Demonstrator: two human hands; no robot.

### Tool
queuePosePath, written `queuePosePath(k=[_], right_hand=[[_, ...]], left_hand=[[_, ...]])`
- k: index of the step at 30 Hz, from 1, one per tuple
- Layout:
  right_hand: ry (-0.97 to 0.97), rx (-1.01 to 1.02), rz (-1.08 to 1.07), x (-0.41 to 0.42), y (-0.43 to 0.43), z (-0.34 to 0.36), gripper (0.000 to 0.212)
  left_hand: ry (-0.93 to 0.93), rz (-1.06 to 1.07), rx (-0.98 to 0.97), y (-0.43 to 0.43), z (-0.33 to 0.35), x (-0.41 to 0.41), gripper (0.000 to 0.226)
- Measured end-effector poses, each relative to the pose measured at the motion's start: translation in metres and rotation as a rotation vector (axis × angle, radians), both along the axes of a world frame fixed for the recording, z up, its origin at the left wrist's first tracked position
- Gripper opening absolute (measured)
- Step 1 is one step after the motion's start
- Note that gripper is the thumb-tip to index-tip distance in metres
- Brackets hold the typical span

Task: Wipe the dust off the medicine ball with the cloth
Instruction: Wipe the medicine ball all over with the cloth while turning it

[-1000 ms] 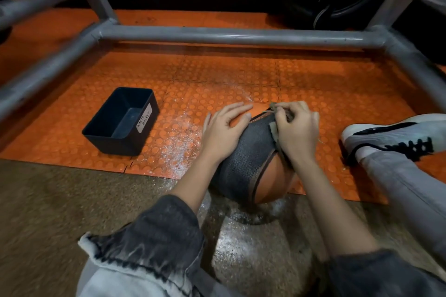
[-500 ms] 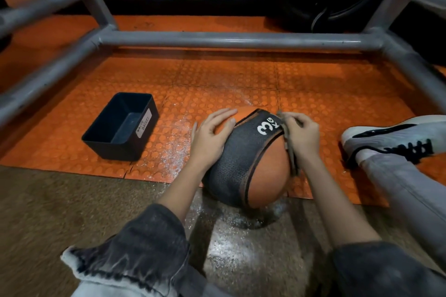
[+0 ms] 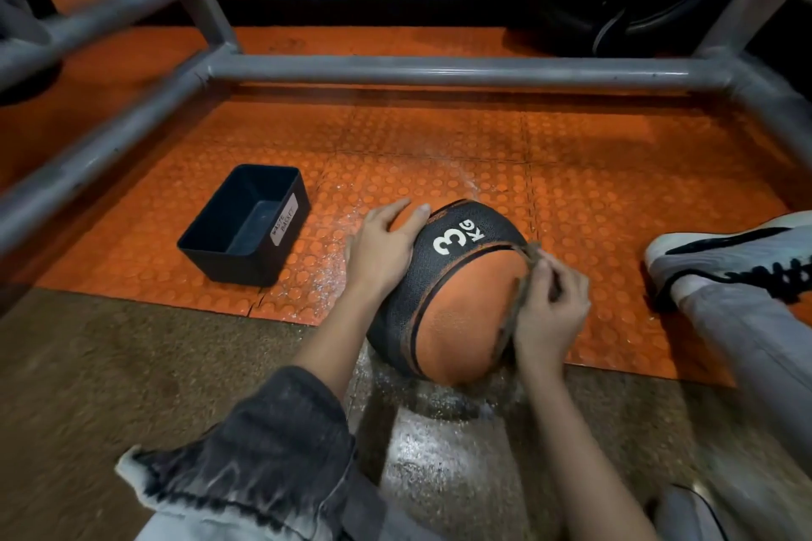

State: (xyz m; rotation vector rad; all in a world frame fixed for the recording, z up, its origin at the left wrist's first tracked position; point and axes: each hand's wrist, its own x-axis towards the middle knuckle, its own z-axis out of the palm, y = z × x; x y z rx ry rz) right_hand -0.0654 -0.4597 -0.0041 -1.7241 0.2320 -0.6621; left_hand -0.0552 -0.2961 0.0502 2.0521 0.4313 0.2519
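An orange and black medicine ball (image 3: 457, 321) marked "3 KG" sits on the floor at the edge of the orange mat. My left hand (image 3: 380, 250) lies flat on its upper left side, fingers straight. My right hand (image 3: 549, 312) presses a greyish-brown cloth (image 3: 525, 272) against the ball's right side, fingers curled over it. Most of the cloth is hidden under that hand; only a thin strip shows along the ball's edge.
A black bin (image 3: 246, 228) labelled waste basket stands to the left on the studded orange mat (image 3: 439, 154). A grey metal pipe frame (image 3: 439, 72) runs behind and along both sides. My white shoe (image 3: 725, 259) lies to the right. White dust speckles the floor around the ball.
The ball has turned, bringing the "3 KG" mark and an orange panel into view. My right hand with the cloth has slid from the top down the ball's right side.
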Motion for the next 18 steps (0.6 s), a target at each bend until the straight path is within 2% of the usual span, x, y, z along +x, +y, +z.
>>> queuePosePath(k=[2, 4, 7, 10, 12, 13, 15, 17, 18], right_hand=[[0.154, 0.194, 0.045, 0.012, -0.012, -0.005, 0.017], [0.200, 0.183, 0.024, 0.013, -0.012, -0.002, 0.018], [0.020, -0.126, -0.038, -0.014, 0.020, 0.020, 0.022], [-0.196, -0.486, 0.054, -0.047, 0.056, 0.033, 0.022], [-0.225, -0.519, 0.080, -0.041, 0.049, 0.028, 0.024], [-0.200, -0.450, 0.059, -0.032, 0.038, 0.023, 0.025], [-0.035, -0.179, -0.001, -0.010, 0.009, 0.008, 0.025], [0.194, 0.180, 0.060, 0.007, -0.013, -0.005, 0.020], [0.282, 0.283, 0.115, 0.011, -0.018, -0.009, 0.018]], left_hand=[[0.018, 0.013, -0.012, -0.002, 0.001, 0.001, 0.067], [0.027, 0.043, -0.017, -0.004, 0.001, 0.001, 0.061], [0.053, 0.099, -0.004, -0.007, 0.004, 0.004, 0.054], [0.059, 0.060, -0.014, -0.011, 0.007, 0.006, 0.064], [0.035, 0.052, -0.023, -0.012, 0.007, 0.006, 0.068], [0.027, 0.053, -0.025, -0.010, 0.006, 0.006, 0.068], [0.036, 0.056, -0.032, -0.007, 0.003, 0.005, 0.067], [0.034, 0.070, -0.065, -0.005, 0.002, 0.003, 0.069], [0.030, 0.087, -0.081, -0.005, 0.001, 0.001, 0.070]])
